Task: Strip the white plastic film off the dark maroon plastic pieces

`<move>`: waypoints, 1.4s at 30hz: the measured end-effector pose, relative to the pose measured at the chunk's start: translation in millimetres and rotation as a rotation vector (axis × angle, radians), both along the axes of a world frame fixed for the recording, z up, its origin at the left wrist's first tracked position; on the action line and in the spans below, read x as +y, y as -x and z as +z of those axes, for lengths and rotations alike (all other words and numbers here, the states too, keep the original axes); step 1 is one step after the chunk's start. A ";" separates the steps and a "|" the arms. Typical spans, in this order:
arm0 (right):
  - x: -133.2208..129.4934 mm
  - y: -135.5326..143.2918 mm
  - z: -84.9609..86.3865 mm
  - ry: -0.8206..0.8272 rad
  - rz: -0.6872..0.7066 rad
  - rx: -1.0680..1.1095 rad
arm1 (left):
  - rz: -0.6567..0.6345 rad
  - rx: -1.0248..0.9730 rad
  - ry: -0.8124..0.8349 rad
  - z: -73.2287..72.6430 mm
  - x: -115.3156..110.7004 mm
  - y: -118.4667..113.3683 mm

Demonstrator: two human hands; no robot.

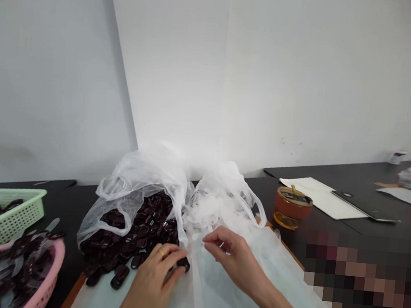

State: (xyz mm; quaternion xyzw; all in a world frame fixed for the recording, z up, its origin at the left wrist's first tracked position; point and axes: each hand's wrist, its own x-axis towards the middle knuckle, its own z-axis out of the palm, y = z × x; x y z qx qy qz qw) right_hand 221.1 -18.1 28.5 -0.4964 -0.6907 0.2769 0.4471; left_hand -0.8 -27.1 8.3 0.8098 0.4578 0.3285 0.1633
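My left hand (pixel 155 282), with a ring on one finger, grips a small glossy dark piece (pixel 183 264) between thumb and fingers. Behind it, many similar dark pieces (pixel 148 221) spill from a thin white plastic bag (pixel 126 170). My right hand (pixel 234 256) hovers in front of a second white bag (pixel 232 181) full of small translucent white pieces (pixel 209 207). Its thumb and fingertips are pinched close together; anything between them is too small to make out. A pale sheet (pixel 242 298) lies under both hands.
At the left stand a green basket (pixel 21 211) and a pink basket (pixel 54 275), both with dark and translucent pieces. An amber glass container (pixel 292 211) is right of the bags. Farther right lie white paper (pixel 319 196) and a dark flat device (pixel 355 202). A pixelated patch covers the lower right.
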 end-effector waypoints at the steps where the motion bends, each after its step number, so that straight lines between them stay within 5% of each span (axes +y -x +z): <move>1: -0.4 2.9 -2.1 0.015 0.019 0.011 | -0.029 0.035 -0.050 -4.4 3.0 -1.5; 5: -0.5 9.7 -9.7 0.062 0.064 0.031 | -0.109 0.207 -0.104 -17.0 9.3 -5.2; 8: -0.5 9.8 -12.8 0.125 0.101 0.065 | -0.091 0.165 -0.044 -13.4 8.4 -4.8; 16: -3.6 13.8 -9.1 0.242 0.230 0.327 | 0.108 -0.832 0.638 3.0 7.7 -6.7; 23: -6.5 14.3 -3.4 0.242 0.229 0.370 | 0.095 -1.215 0.878 10.2 1.4 -8.6; 42: -14.8 24.2 -6.0 0.070 0.123 0.277 | 0.132 -1.261 0.806 9.0 -4.3 -8.5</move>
